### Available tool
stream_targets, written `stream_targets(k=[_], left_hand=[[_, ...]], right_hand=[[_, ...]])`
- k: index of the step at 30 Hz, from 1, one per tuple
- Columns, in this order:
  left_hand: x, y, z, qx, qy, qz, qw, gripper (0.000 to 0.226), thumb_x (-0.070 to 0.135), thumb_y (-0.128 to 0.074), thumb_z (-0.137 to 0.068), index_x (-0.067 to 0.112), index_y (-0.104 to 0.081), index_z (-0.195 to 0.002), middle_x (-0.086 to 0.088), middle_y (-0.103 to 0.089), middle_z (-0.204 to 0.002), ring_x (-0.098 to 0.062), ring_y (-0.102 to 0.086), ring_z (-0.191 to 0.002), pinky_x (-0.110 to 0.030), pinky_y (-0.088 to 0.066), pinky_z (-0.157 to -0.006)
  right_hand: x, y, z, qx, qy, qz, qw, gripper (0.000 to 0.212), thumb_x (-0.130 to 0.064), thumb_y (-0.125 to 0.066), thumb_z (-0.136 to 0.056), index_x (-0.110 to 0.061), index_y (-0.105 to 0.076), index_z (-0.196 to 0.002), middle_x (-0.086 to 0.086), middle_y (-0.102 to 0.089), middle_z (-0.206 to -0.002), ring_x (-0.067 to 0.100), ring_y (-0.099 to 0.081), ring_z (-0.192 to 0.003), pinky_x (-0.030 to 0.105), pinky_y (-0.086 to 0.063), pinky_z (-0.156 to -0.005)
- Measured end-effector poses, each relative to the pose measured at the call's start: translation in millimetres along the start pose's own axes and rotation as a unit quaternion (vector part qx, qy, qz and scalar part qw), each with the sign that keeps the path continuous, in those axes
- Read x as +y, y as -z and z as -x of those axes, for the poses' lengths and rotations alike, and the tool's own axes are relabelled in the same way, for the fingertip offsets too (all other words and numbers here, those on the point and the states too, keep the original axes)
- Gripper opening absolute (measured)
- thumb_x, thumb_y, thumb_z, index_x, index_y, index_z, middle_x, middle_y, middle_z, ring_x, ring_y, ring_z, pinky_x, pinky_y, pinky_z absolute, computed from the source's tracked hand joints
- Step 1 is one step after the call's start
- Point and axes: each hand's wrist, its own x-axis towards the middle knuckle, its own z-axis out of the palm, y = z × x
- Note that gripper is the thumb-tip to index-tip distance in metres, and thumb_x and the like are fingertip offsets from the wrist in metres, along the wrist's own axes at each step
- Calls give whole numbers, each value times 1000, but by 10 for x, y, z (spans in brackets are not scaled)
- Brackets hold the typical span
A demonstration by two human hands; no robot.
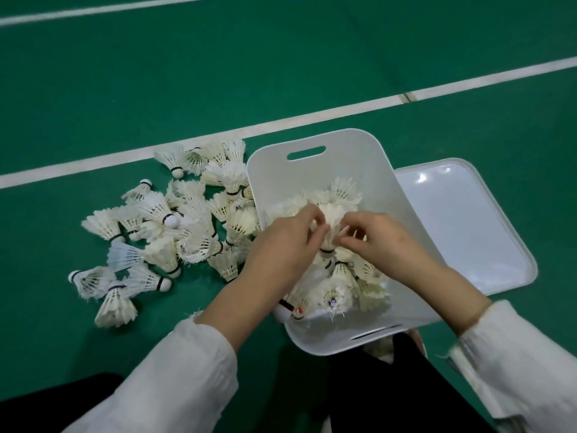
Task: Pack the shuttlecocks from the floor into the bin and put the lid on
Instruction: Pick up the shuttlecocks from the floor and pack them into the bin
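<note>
While both meet over the bin (315,142), left hand (281,242) and right hand (382,242) pinch one shuttlecock (331,226) between them; loose shuttlecocks (162,232) lie left on the floor (218,73), lid (462,226) right.

Green sports-court floor (218,73), smooth and slightly glossy under soft, even indoor light. Crossed by two white painted lines: one (312,115) running diagonally from lower left to upper right, another (93,9) near the top left edge. No walls, windows or furniture in view.
</note>
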Motion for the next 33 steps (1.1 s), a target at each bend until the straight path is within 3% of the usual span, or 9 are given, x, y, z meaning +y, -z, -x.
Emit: stream_targets(k=[3,6,11,14,24,27,29,31,33], left_hand=[[15,106,72,29,62,77,995,39,55,-27,-93,22,-38,-111,-3,-65,-73,-18,-65,-63,-42,-55,-64],[-32,226,108,46,105,128,985,39,56,-38,-89,21,-47,-103,3,-62,-78,-13,-64,-71,-29,-50,-67],[-136,211,107,35,65,57,996,8,29,-64,-84,22,-61,-89,11,-56,-80,-3,-55,-75,-11,-39,-62],[-164,188,94,45,45,31,997,4,22,-66,-84,18,-65,-84,9,-55,-79,-4,-53,-73,-15,-39,-62],[-199,68,114,36,-44,-7,998,9,21,-64,-85,14,-66,-89,9,-52,-95,-11,-53,-85,-27,-42,-76],[-225,-13,152,18,-58,-6,998,10,21,-62,-87,12,-64,-91,8,-51,-94,-9,-49,-84,-21,-36,-74],[-232,-75,188,10,-71,-4,997,10,19,-62,-87,11,-63,-91,6,-52,-94,-8,-48,-82,-18,-33,-71],[-224,-144,227,6,-93,-3,996,9,18,-62,-87,10,-63,-90,5,-53,-94,-7,-47,-81,-18,-35,-72],[-193,-204,267,2,-125,3,992,7,16,-64,-85,10,-63,-88,4,-53,-92,-6,-45,-81,-17,-33,-70]], right_hand=[[151,65,-41,34,-91,-31,995,15,-25,-56,-91,-17,-67,-95,0,-66,-90,20,-62,-83,30,-46,-72],[335,49,-102,-3,-154,-56,987,22,-24,-52,-93,-15,-69,-104,6,-70,-98,24,-65,-86,31,-46,-75],[406,-311,-225,-70,-104,56,991,23,-26,-58,-90,-18,-70,-108,4,-54,-109,23,-52,-106,32,-42,-88],[428,-451,-333,-85,-77,143,983,25,-27,-56,-91,-19,-67,-112,6,-43,-107,23,-38,-114,36,-39,-92],[515,-599,-450,-165,-88,199,962,35,-18,-58,-90,-19,-57,-126,8,-40,-121,26,-41,-116,45,-43,-98],[375,-378,-275,-131,-67,158,976,48,-12,-54,-90,-24,-43,-136,9,-27,-141,28,-49,-115,41,-46,-94],[249,-170,-88,-69,-52,85,993,43,-19,-52,-92,-24,-44,-134,4,-34,-140,24,-57,-104,37,-47,-88],[129,11,107,-45,-75,-51,995,35,-33,-52,-92,-24,-51,-126,4,-58,-119,21,-62,-88,38,-53,-81],[20,138,273,-87,-144,-202,965,32,-40,-52,-91,-19,-56,-114,11,-68,-92,22,-64,-70,40,-56,-67]])
